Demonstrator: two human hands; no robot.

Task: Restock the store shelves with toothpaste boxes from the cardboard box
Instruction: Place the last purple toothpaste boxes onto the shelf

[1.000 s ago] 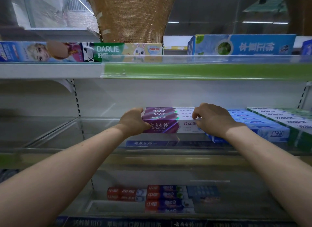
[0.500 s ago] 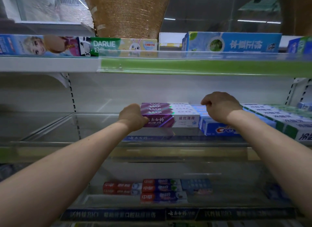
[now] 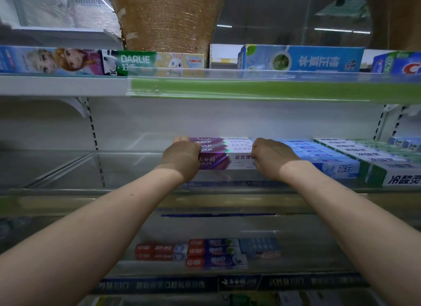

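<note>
A person faces a store shelving unit, both bare arms reaching forward to the middle shelf [image 3: 127,166]. The left part of that shelf, out to its left edge, shows open room for sliding things sideways.

The left hand [image 3: 182,160] is curled round the left end of a stack of purple toothpaste boxes [image 3: 225,155], with fingertips showing over the top. The stack sits near the middle of the shelf, a little back from the front edge. Its long axis runs left to right, parallel to that edge.

The right hand [image 3: 271,157] is closed in a loose fist against the stack's right end, seemingly clasping it. Each hand is at one end, so neither is nearer.

Just right of that hand lie blue toothpaste boxes [image 3: 328,160], close against the purple stack, so there is little spare room on that side. Further right, green-and-white boxes [image 3: 387,166] run toward the shelf's right edge.

A clear rail [image 3: 68,190] lines the front edge; any outward pull would have to lift over it. The cardboard box is out of view.
</note>
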